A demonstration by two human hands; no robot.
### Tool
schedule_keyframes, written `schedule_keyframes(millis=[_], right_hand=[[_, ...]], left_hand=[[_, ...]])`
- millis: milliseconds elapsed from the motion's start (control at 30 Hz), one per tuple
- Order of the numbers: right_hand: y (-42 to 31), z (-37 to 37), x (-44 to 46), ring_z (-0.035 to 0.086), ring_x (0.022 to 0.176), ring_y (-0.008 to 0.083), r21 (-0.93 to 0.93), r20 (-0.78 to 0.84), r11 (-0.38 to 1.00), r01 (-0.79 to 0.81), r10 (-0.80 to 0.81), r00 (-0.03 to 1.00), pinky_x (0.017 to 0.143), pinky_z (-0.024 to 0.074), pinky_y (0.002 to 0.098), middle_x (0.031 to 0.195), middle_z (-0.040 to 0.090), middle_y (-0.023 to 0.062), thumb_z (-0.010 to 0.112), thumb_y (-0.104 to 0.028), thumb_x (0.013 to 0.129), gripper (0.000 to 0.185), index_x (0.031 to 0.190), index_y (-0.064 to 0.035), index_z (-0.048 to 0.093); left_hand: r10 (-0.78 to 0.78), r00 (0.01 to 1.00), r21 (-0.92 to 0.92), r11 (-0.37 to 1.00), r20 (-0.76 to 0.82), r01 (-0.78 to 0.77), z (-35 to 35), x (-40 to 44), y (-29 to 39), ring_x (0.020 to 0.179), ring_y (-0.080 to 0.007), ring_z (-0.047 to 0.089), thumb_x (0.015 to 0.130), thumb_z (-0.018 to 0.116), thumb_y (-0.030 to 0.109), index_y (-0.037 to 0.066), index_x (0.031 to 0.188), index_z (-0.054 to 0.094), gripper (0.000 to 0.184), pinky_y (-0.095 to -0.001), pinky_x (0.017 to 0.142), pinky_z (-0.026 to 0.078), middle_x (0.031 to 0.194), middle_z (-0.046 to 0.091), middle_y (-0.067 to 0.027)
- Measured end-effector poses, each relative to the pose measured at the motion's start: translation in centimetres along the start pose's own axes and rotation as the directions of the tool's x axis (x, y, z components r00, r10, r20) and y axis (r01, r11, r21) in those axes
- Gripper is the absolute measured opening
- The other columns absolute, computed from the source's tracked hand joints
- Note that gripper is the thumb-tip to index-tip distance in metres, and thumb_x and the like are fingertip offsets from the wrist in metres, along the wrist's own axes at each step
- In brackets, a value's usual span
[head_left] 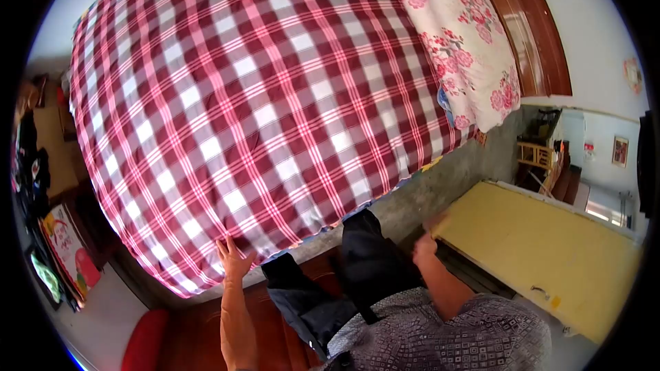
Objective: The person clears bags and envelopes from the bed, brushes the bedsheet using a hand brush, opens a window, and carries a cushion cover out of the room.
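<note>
fingers spread at the plaid cover (275, 89)

cloth this broad and loose is best worked with a flat palm and even, light pressure; fingertips digging in would likely bunch it. the left hand (234, 263) suits that: its grip is spread wide, thumb held away from the fingers, with nothing in it. it lies at the near edge of the cover, though whether it presses down or sits just above cannot be told. a short stroke outward from a crease should flatten it better than a hard pull, which could drag the layer beneath along. the right hand (425, 246) is blurred, off the bed's side and close to the yellow door (536, 254); how far its grip is closed, or whether it has hold of anything, cannot be made out.

the cover lies over the bed, checked in maroon, grey and white with pink lines. it looks mostly smooth, with faint creases in the middle and small ripples along the near edge, where strips of blue and yellow fabric peep out. a floral pillow (471, 55) rests on it by the wooden headboard (529, 27).
</note>
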State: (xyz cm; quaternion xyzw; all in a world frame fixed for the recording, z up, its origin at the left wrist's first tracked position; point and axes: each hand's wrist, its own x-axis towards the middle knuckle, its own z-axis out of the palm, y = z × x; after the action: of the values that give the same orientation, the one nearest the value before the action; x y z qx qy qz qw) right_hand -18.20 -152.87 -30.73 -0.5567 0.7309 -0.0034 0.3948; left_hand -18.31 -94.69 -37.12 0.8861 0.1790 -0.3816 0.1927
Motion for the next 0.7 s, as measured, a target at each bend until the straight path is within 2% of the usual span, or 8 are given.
schedule_keyframes(millis=[67, 167, 233, 300, 400, 500, 600, 700], right_hand=[[-6.9, 9.4, -9.9, 0.054, 0.056, 0.0223, -0.185, 0.317, 0.845, 0.502, -0.432, 0.844, 0.049, 0.0397, 0.0407, 0.067, 0.059, 0.0067, 0.045, -0.038, 0.103, 0.042, 0.089, -0.0054, 0.066], [-14.0, 22.9, -19.2, 0.046, 0.045, 0.0159, -0.065, 0.895, 0.537, 0.841, -0.342, 0.288, 0.041, 0.036, 0.0357, 0.061, 0.053, 0.0031, 0.048, -0.036, 0.104, 0.037, 0.095, -0.004, 0.065], [-17.6, 29.1, -22.8, 0.037, 0.042, 0.0093, 0.006, 0.96, 0.394, 0.919, -0.261, 0.106, 0.036, 0.0319, 0.0294, 0.059, 0.048, -0.0015, 0.045, -0.045, 0.105, 0.041, 0.105, -0.009, 0.064], [-20.5, 31.6, -21.1, 0.049, 0.046, 0.0134, -0.073, 0.953, 0.435, 0.898, -0.233, 0.191, 0.039, 0.0377, 0.032, 0.068, 0.059, 0.0018, 0.045, -0.043, 0.103, 0.041, 0.104, -0.0078, 0.065], [-23.8, 29.0, -3.2, 0.056, 0.05, 0.019, -0.191, 0.629, -0.166, 0.968, -0.778, -0.009, 0.041, 0.0435, 0.0368, 0.058, 0.055, 0.0048, 0.054, -0.017, 0.094, 0.018, 0.087, -0.0062, 0.067], [-21.7, 10.0, 11.9, 0.049, 0.05, 0.0185, -0.265, 0.209, 0.866, 0.424, -0.378, 0.902, 0.042, 0.0391, 0.0352, 0.062, 0.05, 0.0024, 0.055, -0.029, 0.096, 0.022, 0.087, -0.0102, 0.062], [-15.9, -5.4, 17.1, 0.042, 0.051, 0.0181, 0.433, -0.072, 0.882, -0.187, 0.24, 0.968, 0.043, 0.0348, 0.0336, 0.066, 0.046, 0.0001, 0.055, -0.04, 0.098, 0.029, 0.086, -0.0143, 0.058], [-19.7, -6.9, 8.0, 0.039, 0.046, 0.0165, 0.217, -0.01, 0.952, -0.215, 0.223, 0.975, 0.041, 0.0314, 0.0303, 0.062, 0.045, -0.0035, 0.057, -0.045, 0.098, 0.035, 0.08, -0.0151, 0.057]], left_hand=[[-0.072, 0.99, -0.02, 0.997, 0.122, 0.075, -3.0, 0.8, 2.9, 0.142, -0.0535, 0.028, 0.071, 0.081, 0.055, 0.005, 0.157, 0.019, 0.117, -0.0555, 0.113, 0.034, 0.156, 0.013, -0.0395], [-0.302, 0.936, 0.166, 0.948, 0.183, 0.273, -5.4, 1.8, 8.9, 0.14, -0.0486, 0.035, 0.074, 0.081, 0.051, 0.001, 0.153, 0.027, 0.108, -0.0525, 0.11, 0.04, 0.158, 0.023, -0.0301], [-0.047, 0.998, 0.127, 0.991, -0.038, 0.051, -5.9, 1.7, 12.9, 0.142, -0.0468, 0.033, 0.075, 0.082, 0.042, 0.001, 0.152, 0.03, 0.101, -0.0503, 0.114, 0.035, 0.157, 0.027, -0.0272], [0.108, 0.993, 0.001, 0.994, -0.036, -0.108, -5.4, 2.6, 15.7, 0.144, -0.046, 0.03, 0.076, 0.082, 0.038, 0.001, 0.15, 0.033, 0.096, -0.0507, 0.116, 0.031, 0.155, 0.029, -0.029], [0.247, 0.967, -0.105, 0.965, 0.058, -0.24, -4.7, 3.7, 19.2, 0.141, -0.0485, 0.033, 0.079, 0.08, 0.042, 0.002, 0.15, 0.034, 0.093, -0.0526, 0.114, 0.035, 0.154, 0.028, -0.0324], [0.256, 0.946, -0.114, 0.965, 0.198, -0.237, -1.9, 5.7, 18.4, 0.14, -0.0513, 0.033, 0.073, 0.083, 0.05, 0.002, 0.153, 0.029, 0.107, -0.0547, 0.111, 0.038, 0.155, 0.023, -0.0351], [0.252, 0.937, -0.065, 0.968, 0.242, -0.244, -1.3, 6.6, 18.8, 0.143, -0.0498, 0.029, 0.071, 0.083, 0.054, 0.002, 0.155, 0.024, 0.115, -0.0528, 0.114, 0.036, 0.158, 0.017, -0.0352], [0.117, 0.9, 0.014, 0.991, 0.421, -0.136, -3.0, 8.0, 21.2, 0.146, -0.0458, 0.026, 0.071, 0.081, 0.058, -0.002, 0.154, 0.022, 0.119, -0.0492, 0.116, 0.033, 0.159, 0.015, -0.0337]])
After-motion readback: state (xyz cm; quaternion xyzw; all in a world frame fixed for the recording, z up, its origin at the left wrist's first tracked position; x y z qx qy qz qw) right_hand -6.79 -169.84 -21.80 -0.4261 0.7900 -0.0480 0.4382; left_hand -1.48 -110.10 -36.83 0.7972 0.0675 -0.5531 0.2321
